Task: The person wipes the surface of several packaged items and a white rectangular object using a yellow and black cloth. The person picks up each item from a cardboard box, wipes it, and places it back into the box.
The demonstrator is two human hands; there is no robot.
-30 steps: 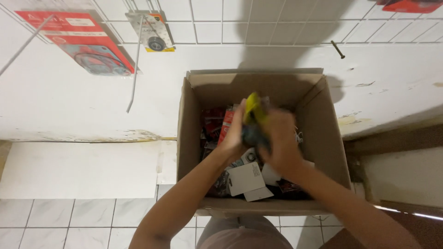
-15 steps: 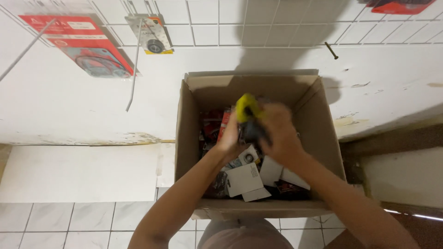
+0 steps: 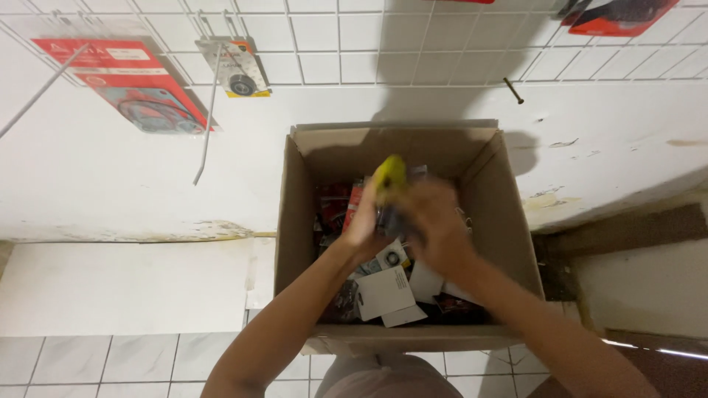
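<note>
I have both hands over the open box [image 3: 295, 221], holding one pack [image 3: 389, 177] between them. My left hand [image 3: 365, 221] is closed on the pack's left side; my right hand [image 3: 435, 225] is wrapped around its right side and lower end. Motion blur hides the finger positions. The pack's yellow top shows above my hands, and its dark lower part sits between my palms, above the loose packs and the white cards [image 3: 383, 291] in the box.

Handling, as I judge it:
- Light. A small carded or bagged retail item, easily carried in one hand.
- The wrapper is probably thin, glossy plastic or card: it bends and may slip under a loose pinch.
- The best hold is at the edges, near the stiffer top, not on the soft middle.

Edges and room:
- Cardboard walls stand on all four sides; the far wall is close behind the pack.
- Straight up is open.
- Above the box, a wire grid [image 3: 332, 44] on the wall carries long hooks [image 3: 209, 110] and hung red packs [image 3: 136, 85]. The hooks project outward and could snag.
- White floor tiles lie to the left.
</note>
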